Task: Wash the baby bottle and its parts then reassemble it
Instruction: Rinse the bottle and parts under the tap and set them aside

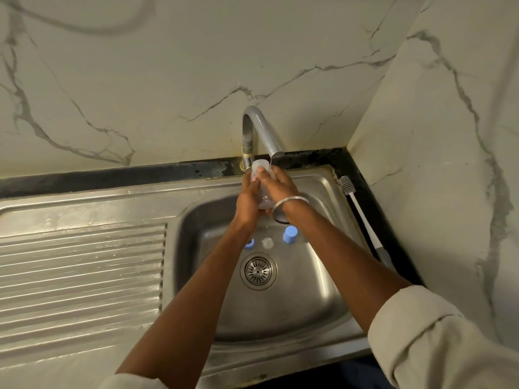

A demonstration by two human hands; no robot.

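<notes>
Clear round plastic bottle (259, 166) under the steel tap (265, 131); my left hand (248, 199) and right hand (281, 184) both grip round it.

The left hand (248, 199) and right hand (280, 183) together grip a clear bottle (259, 165) under the thin stream from the tap (262, 127), above the sink (309, 293), where a blue ring (249, 243), clear teat (267, 242) and blue cap (290, 234) lie beyond the drain (258, 270), and a brush (357, 210) rests along the right rim
</notes>
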